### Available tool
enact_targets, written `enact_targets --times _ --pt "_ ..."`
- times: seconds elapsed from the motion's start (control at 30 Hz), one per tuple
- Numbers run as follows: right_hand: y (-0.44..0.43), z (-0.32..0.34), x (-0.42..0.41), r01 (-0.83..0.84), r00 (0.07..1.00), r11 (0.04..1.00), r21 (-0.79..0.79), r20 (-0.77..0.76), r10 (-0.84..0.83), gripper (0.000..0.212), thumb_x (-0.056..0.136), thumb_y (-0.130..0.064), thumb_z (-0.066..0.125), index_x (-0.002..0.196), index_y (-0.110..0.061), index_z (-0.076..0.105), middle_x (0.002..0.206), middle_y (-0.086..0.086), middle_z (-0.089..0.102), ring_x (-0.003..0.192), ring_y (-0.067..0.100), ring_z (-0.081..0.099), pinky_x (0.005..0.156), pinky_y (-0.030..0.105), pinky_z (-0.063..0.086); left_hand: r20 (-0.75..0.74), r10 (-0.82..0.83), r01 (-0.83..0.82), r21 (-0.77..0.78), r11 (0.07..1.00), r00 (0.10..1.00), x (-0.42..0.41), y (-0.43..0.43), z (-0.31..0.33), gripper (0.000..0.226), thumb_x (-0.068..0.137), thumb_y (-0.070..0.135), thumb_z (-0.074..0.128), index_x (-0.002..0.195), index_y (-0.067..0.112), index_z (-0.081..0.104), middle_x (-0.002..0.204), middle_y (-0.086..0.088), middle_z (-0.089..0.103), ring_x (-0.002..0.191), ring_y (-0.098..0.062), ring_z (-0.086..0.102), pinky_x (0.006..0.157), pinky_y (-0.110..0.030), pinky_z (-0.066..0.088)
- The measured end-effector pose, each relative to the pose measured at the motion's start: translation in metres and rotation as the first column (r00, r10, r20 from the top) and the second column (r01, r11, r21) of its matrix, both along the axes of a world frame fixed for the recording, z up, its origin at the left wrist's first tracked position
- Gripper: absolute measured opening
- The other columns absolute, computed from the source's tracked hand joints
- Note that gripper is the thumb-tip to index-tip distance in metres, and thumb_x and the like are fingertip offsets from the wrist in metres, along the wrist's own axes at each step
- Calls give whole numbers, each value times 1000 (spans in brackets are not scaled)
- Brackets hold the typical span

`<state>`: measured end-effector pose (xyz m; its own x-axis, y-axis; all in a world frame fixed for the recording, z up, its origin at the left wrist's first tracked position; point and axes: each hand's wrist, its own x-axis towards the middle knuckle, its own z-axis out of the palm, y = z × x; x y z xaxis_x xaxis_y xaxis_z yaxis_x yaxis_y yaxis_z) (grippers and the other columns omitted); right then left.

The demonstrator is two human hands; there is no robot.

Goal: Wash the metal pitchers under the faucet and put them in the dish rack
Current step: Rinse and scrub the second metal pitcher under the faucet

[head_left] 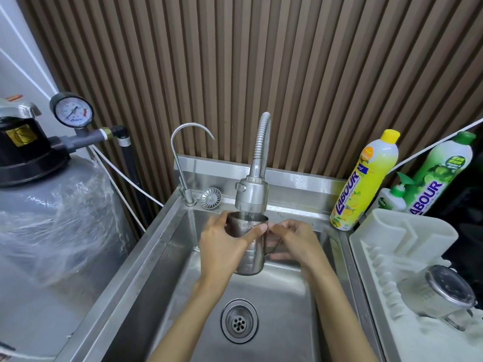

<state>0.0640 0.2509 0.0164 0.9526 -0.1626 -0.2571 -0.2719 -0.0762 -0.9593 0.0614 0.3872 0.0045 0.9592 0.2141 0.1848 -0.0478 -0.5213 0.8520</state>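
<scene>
One grey tank (52,218) stands far left, beside the sink (167,244). Over the sink, the left hand (224,246) wraps its fingers and thumb round the body of a pitcher (253,262), held upright with its mouth just under the faucet (252,192) head. The right hand (295,244) curls its fingers on the pitcher's handle. Further right, two bottles (363,184) stand behind a white rack (379,257), where a second pitcher (441,293) lies on its side.

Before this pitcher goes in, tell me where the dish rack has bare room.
Free: the dish rack slots between its raised far compartment and the lying pitcher. Crowded: the near end, where that pitcher lies.
</scene>
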Motion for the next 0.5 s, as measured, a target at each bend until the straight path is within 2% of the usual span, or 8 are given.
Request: enact_targets --times 0.1,0.17,0.2,0.27,0.33,0.37,0.43,0.5 --pt "-7 9 -1 69 995 930 -360 86 -41 22 81 -27 66 67 -16 54 80 11 70 77 30 68 73 47 57 -104 -82 58 -218 974 991 0 -5 -6 37 61 45 81 91 26 69 84 8 64 74 1 58 71 -13 41" --pt "-7 11 -3 123 985 848 -515 170 -40 21 82 -26 65 67 -17 53 80 10 67 80 30 63 76 39 51 -109 -170 117 -380 918 979 2 -8 -13 30 63 29 84 86 30 66 86 11 71 77 -3 65 70 -8 47" --pt "-6 11 -4 144 975 841 -521 222 -30 21 83 -22 64 67 -17 51 79 9 66 78 29 60 73 34 48 -88 -207 146 -452 880 974 3 -9 -15 35 63 19 85 89 31 65 88 11 72 81 -3 67 70 -6 47" --pt "-3 8 -5 157 949 923 -351 311 -43 25 84 -12 62 64 -19 49 83 3 67 79 22 61 70 29 45 -17 -246 193 -570 798 969 6 -10 -19 55 63 3 82 109 25 61 105 6 71 96 -4 67 82 -11 51" --pt "0 2 -1 107 944 986 -131 324 -59 27 85 -6 60 65 -17 46 96 -5 68 89 11 64 74 18 46 72 -224 224 -577 786 972 11 -10 -20 74 59 -1 83 122 23 54 120 5 65 112 -5 60 97 -20 47" --pt "1 -2 1 70 950 997 -39 309 -54 25 86 -5 59 67 -14 45 102 -6 67 94 6 62 77 15 45 119 -210 241 -538 808 970 12 -8 -19 76 56 3 83 120 32 53 119 15 64 112 0 58 97 -18 46" --pt "6 -13 6 -17 961 979 205 273 -40 22 88 -4 56 70 -11 45 109 -1 66 101 9 60 86 19 46 185 -180 240 -389 889 966 13 -2 -11 74 53 13 82 106 51 48 106 37 59 103 17 53 88 -5 39" --pt "11 -24 8 -77 972 874 481 230 -41 21 89 -2 53 70 -9 47 96 6 64 96 19 60 86 24 51 244 -163 220 -228 949 956 11 3 -2 77 51 15 86 106 52 45 102 44 52 98 21 48 81 4 32"
